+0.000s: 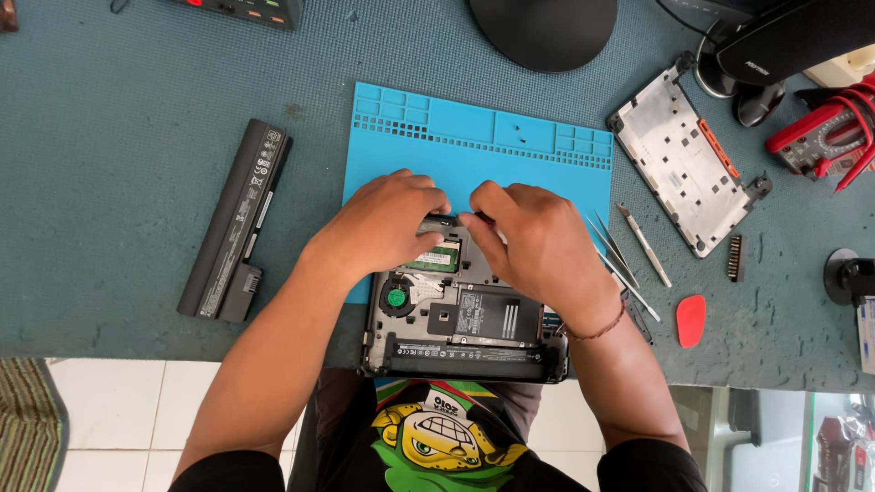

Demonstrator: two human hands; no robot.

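Lying well to the left on the teal textured surface (pixel 109 200), long black bar-shaped laptop battery (pixel 235 221), set apart from the machine, probably so the internals could be handled without power. Placed centrally, bright blue silicone repair mat (pixel 510 150) with small moulded compartments along its far edge, likely for screws; a few tiny dark specks seen in them, too small to identify. Resting half on the mat and half over the near edge of the surface, opened grey laptop base (pixel 460 314), underside up, with a green-centred round cooling fan (pixel 396 297) and a green memory module (pixel 434 259) exposed.

Left hand (pixel 378 226) curled over the far left corner of the base, fingers bent and closed narrowly on a small dark part at the far edge; exactly what was pinched, impossible to tell. Right hand (pixel 538 246) meeting it from the other side, fingertips also pressed close on the same spot, thin cord bracelet at the wrist. Both held close together, seemingly to steady and work one small piece.

Kept within reach just right of the hands, slim metal tweezers and picks (pixel 629 251). Further right, removed silver-grey bottom cover panel (pixel 682 157), inner face up, laid aside clear of the work. Near it, small red-orange plastic pry pick (pixel 691 320), and at the far right edge, red multimeter with leads (pixel 825 137).
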